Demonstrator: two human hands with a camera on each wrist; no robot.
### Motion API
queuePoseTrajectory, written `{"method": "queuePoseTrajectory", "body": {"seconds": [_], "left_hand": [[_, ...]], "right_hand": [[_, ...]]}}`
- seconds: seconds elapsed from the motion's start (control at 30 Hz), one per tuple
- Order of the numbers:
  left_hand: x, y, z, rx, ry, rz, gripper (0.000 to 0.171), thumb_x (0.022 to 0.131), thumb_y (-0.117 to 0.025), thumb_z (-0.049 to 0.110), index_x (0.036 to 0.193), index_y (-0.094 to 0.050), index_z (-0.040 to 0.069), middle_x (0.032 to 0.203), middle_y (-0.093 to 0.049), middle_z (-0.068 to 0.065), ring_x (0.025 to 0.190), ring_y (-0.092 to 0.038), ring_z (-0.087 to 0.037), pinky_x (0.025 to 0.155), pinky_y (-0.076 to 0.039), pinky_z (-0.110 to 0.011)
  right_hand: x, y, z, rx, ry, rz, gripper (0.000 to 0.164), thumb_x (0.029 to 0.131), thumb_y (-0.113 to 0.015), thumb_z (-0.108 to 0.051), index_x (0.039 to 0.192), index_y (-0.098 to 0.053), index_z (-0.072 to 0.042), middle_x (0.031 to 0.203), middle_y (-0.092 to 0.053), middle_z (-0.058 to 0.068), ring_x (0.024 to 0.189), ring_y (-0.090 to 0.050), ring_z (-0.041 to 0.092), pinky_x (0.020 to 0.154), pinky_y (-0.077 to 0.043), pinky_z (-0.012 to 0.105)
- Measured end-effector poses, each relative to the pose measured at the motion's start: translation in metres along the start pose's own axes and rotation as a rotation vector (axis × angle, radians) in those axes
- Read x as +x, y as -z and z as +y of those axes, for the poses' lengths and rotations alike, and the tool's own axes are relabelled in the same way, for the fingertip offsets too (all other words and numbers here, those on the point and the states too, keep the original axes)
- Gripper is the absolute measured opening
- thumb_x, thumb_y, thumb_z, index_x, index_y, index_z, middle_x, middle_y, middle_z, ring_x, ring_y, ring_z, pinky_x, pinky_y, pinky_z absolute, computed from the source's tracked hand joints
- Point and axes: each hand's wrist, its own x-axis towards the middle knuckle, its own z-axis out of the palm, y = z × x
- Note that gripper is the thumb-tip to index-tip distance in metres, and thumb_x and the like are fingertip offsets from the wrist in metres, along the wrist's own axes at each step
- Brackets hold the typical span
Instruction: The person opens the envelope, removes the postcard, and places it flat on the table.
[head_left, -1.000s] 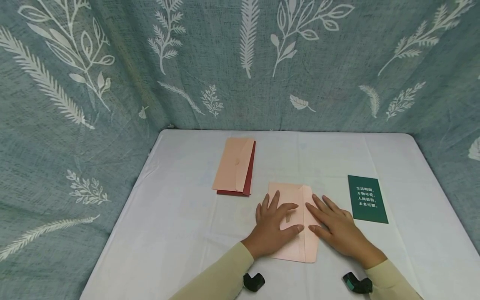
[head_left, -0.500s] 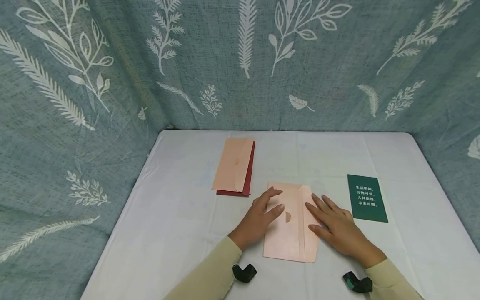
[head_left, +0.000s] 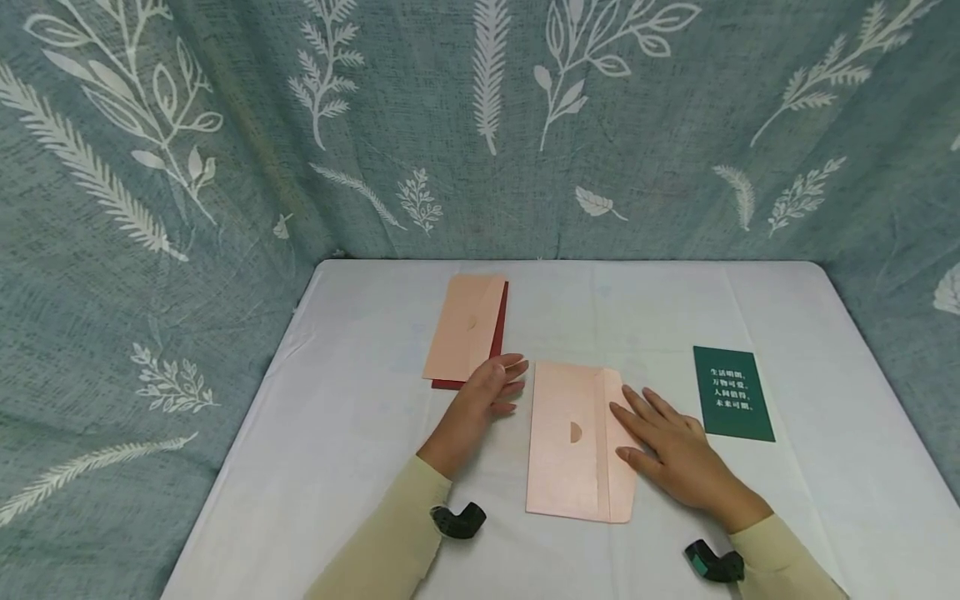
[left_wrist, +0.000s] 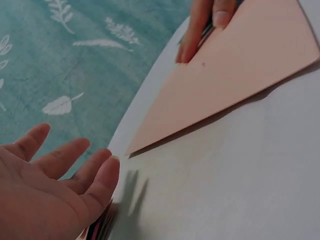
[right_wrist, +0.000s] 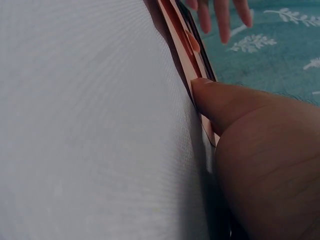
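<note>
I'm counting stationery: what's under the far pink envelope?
Under the far pink envelope, a red piece shows at its right and near edges. The envelope and left hand cover the rest; any others aren't visible.

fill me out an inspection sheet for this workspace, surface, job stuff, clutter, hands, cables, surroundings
Surface: white table, faint creases in its covering.
Job's things: pink envelope lies in front of the person; second envelope, farther back and left, lies over red paper.
Clutter: green card with white writing, off to the right.
Left hand: holds nothing, near the second envelope's near right corner; contact unclear.
Right hand: fingers rest on the pink envelope's right side.
Cables: nothing seen.
Surroundings: teal leaf-print curtain behind and at both sides; black devices at both wrists.
</note>
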Motion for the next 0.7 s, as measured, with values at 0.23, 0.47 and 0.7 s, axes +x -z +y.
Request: {"method": "queuePoseTrajectory", "body": {"seconds": [0.23,0.47,0.7], "left_hand": [[-0.005,0.033,0.006,-0.145,-0.065,0.046,0.065,0.115,-0.039,0.060,0.162,-0.044,0.014,0.162,-0.053,-0.013,0.144,-0.052,-0.042,0.113,-0.045,-0.053],[-0.005,0.070,0.011,-0.183,-0.064,0.175,0.077,0.114,-0.040,0.064,0.163,-0.040,0.005,0.157,-0.058,-0.014,0.143,-0.052,-0.044,0.113,-0.046,-0.054],[-0.005,0.101,0.012,-0.151,0.013,0.315,0.089,0.111,-0.041,0.069,0.165,-0.034,-0.001,0.161,-0.051,-0.020,0.146,-0.050,-0.041,0.117,-0.039,-0.058]], "right_hand": [[0.002,0.000,0.001,-0.001,0.011,0.001,0.067,0.110,-0.063,-0.048,0.167,-0.047,-0.018,0.177,-0.029,0.008,0.162,-0.019,0.039,0.111,-0.025,0.069],[0.001,0.001,0.003,-0.001,0.018,0.005,0.066,0.110,-0.064,-0.047,0.167,-0.047,-0.018,0.177,-0.029,0.008,0.162,-0.019,0.039,0.111,-0.025,0.068],[0.001,0.000,0.003,0.010,0.015,0.005,0.066,0.110,-0.064,-0.047,0.167,-0.048,-0.018,0.177,-0.029,0.008,0.162,-0.019,0.039,0.112,-0.026,0.068]]}}
